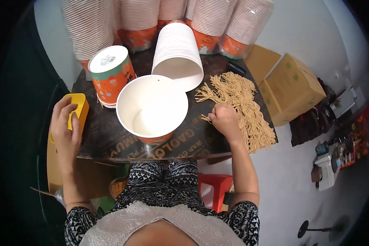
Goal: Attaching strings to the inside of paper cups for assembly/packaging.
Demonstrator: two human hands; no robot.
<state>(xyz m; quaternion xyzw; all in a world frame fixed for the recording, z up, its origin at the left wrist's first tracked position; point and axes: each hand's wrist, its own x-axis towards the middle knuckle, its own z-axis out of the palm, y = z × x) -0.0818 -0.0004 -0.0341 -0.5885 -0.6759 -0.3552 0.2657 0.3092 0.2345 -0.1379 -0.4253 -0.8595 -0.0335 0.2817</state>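
— Nearest the lens sits the big white paper bucket point(151, 107), mouth up, at the middle of the dark desk point(106, 143). Which hand is by the strings?

— Right hand point(224, 119) — fingers bunched together, pinching at the near-left edge of the tan string bundle point(244, 110). That pile lies under and beyond it, its long axis slanting from far-left to near-right along the desk's right edge.

— And the other?

— Left hand point(64, 129) is well apart, at the desk's left edge, closed around a yellow holder point(80, 107).

— How do the strings look?

— Short, limp, looped cords, laid side by side with frayed ends.
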